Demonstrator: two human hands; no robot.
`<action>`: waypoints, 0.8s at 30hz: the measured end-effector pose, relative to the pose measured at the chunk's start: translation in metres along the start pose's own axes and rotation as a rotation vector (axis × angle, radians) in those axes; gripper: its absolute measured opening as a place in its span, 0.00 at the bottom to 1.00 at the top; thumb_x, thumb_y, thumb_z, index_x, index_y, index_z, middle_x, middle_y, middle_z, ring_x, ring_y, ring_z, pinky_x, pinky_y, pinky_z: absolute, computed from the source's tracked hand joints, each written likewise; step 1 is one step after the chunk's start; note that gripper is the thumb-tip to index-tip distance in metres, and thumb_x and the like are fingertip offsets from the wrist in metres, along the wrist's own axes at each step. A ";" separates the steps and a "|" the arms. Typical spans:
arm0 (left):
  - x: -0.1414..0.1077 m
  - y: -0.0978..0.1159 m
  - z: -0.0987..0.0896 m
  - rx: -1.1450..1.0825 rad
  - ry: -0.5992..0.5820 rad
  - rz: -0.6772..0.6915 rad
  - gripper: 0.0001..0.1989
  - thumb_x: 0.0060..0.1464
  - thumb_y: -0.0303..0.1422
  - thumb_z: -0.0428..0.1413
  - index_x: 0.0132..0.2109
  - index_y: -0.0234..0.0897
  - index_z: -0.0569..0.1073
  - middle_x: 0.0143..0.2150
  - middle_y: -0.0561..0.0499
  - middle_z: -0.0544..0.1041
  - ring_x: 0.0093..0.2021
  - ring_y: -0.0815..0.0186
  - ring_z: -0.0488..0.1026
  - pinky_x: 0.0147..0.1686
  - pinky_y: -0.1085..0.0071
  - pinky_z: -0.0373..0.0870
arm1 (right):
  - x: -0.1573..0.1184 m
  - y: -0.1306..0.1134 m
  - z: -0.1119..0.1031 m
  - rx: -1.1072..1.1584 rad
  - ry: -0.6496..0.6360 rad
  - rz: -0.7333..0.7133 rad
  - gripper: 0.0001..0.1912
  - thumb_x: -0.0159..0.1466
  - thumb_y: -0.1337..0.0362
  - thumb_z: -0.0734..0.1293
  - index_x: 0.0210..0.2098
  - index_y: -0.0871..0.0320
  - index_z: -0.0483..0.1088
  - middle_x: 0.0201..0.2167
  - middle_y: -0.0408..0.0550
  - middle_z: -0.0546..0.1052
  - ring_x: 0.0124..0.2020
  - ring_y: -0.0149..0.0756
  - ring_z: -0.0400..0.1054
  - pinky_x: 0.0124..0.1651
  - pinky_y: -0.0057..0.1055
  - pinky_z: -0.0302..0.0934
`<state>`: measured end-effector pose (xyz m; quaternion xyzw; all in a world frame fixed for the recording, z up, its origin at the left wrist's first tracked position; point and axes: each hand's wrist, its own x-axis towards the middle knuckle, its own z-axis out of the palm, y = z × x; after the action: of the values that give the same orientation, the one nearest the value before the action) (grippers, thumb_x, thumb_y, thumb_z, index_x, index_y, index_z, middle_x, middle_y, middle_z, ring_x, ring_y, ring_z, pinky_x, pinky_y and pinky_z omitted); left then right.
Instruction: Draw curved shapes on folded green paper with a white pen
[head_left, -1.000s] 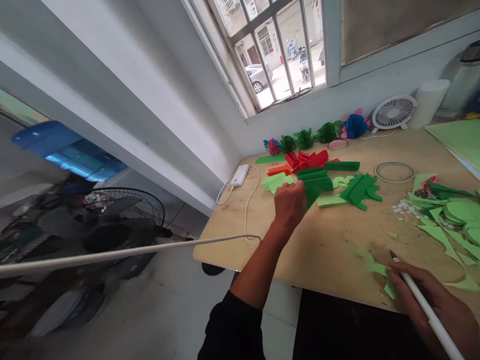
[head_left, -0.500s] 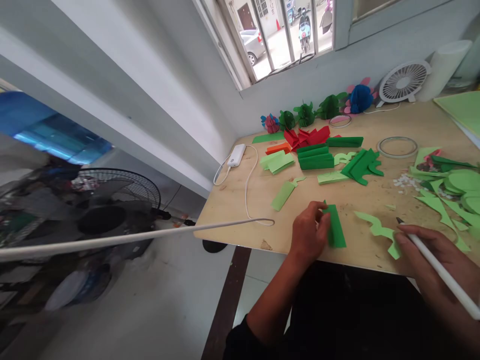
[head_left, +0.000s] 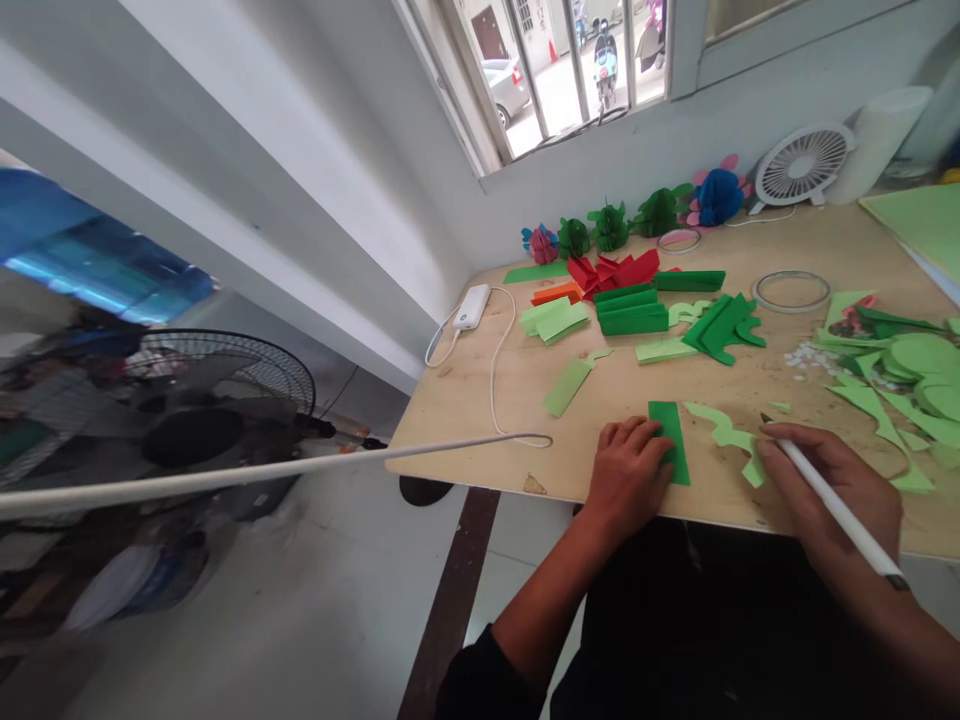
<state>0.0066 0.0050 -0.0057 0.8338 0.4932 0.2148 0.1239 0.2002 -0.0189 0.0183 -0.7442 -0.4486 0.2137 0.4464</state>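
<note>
A folded dark green paper strip (head_left: pixel 669 440) lies near the table's front edge. My left hand (head_left: pixel 630 465) rests over its left side, fingers laid down and pressing on the paper. In my right hand (head_left: pixel 832 490) is a white pen (head_left: pixel 836 500), its dark tip pointing left above the table. The fingertips of that hand touch a wavy light green paper cutout (head_left: pixel 727 435), which lies to the right of the strip with a small gap between them.
Folded green papers (head_left: pixel 634 315), spiky dark green cutouts (head_left: pixel 724 330) and red paper (head_left: pixel 615 275) lie farther back. Light green scraps (head_left: pixel 922 370) spread at right. A tape roll (head_left: pixel 791 291), small fan (head_left: pixel 806 165) and white power bank (head_left: pixel 472 307) with cable (head_left: pixel 300 467) are also here.
My right hand has moved left with the pen, and the light green cutout has shifted left toward the strip. My left hand has flattened from a pinch at the strip's edge onto the strip.
</note>
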 end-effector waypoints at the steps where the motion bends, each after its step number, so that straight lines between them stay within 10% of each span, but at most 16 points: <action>1: 0.000 0.001 0.001 0.007 0.002 0.001 0.09 0.63 0.30 0.55 0.49 0.39 0.76 0.58 0.45 0.76 0.63 0.57 0.68 0.62 0.55 0.64 | 0.001 -0.001 0.002 0.007 -0.004 -0.005 0.29 0.51 0.38 0.67 0.41 0.54 0.76 0.35 0.49 0.81 0.36 0.41 0.74 0.36 0.35 0.67; 14: 0.001 -0.025 -0.016 0.018 -0.156 0.247 0.14 0.66 0.28 0.50 0.52 0.43 0.77 0.58 0.49 0.77 0.62 0.61 0.69 0.60 0.62 0.64 | 0.000 -0.003 0.012 0.001 -0.037 -0.066 0.26 0.54 0.40 0.66 0.40 0.53 0.76 0.33 0.45 0.80 0.34 0.37 0.75 0.35 0.33 0.67; 24: 0.001 -0.009 0.005 0.000 -0.047 0.228 0.10 0.66 0.32 0.53 0.49 0.41 0.78 0.54 0.49 0.80 0.57 0.62 0.72 0.57 0.62 0.67 | 0.002 0.004 0.023 -0.068 -0.102 -0.267 0.22 0.60 0.44 0.63 0.39 0.55 0.75 0.33 0.47 0.81 0.31 0.35 0.75 0.33 0.31 0.67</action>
<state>0.0021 0.0106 -0.0134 0.8893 0.3922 0.2080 0.1101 0.1868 -0.0067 0.0038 -0.6808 -0.5726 0.1745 0.4222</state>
